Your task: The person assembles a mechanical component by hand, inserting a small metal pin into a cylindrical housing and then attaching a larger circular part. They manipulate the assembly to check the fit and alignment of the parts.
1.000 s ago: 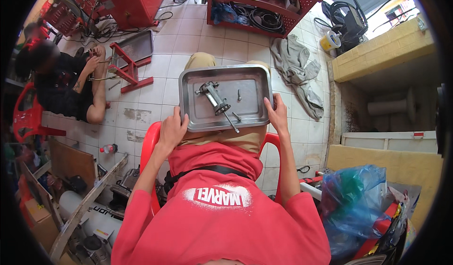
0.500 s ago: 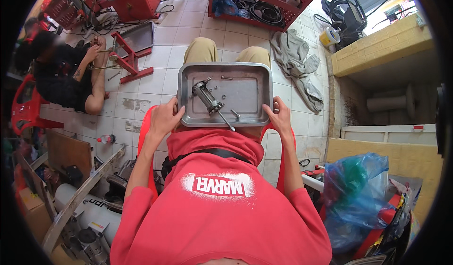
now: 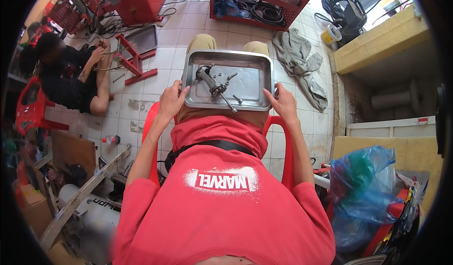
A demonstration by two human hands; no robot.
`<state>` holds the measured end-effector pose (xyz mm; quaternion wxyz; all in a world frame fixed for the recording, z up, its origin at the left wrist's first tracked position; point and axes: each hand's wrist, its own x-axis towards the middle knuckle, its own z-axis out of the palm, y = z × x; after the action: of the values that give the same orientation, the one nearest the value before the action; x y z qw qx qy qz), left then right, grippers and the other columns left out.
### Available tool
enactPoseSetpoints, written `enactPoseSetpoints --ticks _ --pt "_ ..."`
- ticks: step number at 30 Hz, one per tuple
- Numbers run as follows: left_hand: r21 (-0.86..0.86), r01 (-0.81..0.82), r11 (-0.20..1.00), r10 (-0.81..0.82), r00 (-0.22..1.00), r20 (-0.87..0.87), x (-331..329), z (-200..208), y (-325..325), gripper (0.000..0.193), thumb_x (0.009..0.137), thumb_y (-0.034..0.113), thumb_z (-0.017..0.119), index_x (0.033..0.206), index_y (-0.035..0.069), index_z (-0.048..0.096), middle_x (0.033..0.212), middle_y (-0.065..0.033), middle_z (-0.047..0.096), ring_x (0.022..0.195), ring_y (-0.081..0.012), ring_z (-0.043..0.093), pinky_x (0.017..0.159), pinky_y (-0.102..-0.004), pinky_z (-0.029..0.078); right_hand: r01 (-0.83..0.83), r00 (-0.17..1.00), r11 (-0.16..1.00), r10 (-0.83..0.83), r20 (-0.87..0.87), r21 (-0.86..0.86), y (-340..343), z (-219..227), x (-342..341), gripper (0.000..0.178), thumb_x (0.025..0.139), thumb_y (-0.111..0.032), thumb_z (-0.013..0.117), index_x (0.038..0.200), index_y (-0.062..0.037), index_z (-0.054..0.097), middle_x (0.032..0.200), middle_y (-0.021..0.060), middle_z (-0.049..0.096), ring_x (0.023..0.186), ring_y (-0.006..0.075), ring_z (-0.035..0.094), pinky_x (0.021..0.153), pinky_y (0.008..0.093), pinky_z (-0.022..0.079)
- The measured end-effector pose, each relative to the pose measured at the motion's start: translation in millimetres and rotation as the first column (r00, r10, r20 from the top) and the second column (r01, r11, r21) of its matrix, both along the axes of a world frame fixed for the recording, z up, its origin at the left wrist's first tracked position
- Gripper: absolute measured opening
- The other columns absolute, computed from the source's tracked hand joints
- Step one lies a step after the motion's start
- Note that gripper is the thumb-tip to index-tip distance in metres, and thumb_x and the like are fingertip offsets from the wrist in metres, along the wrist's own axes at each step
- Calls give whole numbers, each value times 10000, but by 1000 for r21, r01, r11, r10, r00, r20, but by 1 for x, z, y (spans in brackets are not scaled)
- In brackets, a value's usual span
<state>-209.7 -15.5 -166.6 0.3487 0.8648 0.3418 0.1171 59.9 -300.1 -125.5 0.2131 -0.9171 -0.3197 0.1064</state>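
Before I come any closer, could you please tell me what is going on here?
A seated person holds a metal tray over the lap, the left hand and right hand gripping its opposite sides. In it, a cylindrical metal part lies aslant, its rod reaching the near rim, with bolts loose beside it. Neither hand touches these pieces. Off to the left, a co-worker sits by a red metal stand.
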Motion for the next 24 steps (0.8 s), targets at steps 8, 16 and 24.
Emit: enactPoseSetpoints --ticks 8,16,24 --pt "494 156 855 -242 964 114 35 32 -33 741 762 120 771 1443 133 479 1472 -148 429 1341 -362 419 1083 -464 390 -369 929 893 353 110 256 52 0 -36 366 941 -274 700 1188 -27 589 963 128 647 847 329 636 790 415 480" --pt "332 176 927 -264 934 242 37 -4 -22 481 740 40 780 1188 83 610 1366 -161 505 1226 -393 546 1041 -454 449 -613 790 769 596 143 184 60 -16 -72 342 959 -403 634 877 -76 693 993 106 691 909 281 644 860 405 431" --pt "85 78 993 -101 945 311 38 18 -27 768 667 193 920 1295 29 509 1213 -117 562 1011 -282 618 868 -382 508 -310 882 872 413 -227 380 59 -35 -48 281 1016 -259 571 949 -14 691 730 129 660 703 289 615 697 364 449"
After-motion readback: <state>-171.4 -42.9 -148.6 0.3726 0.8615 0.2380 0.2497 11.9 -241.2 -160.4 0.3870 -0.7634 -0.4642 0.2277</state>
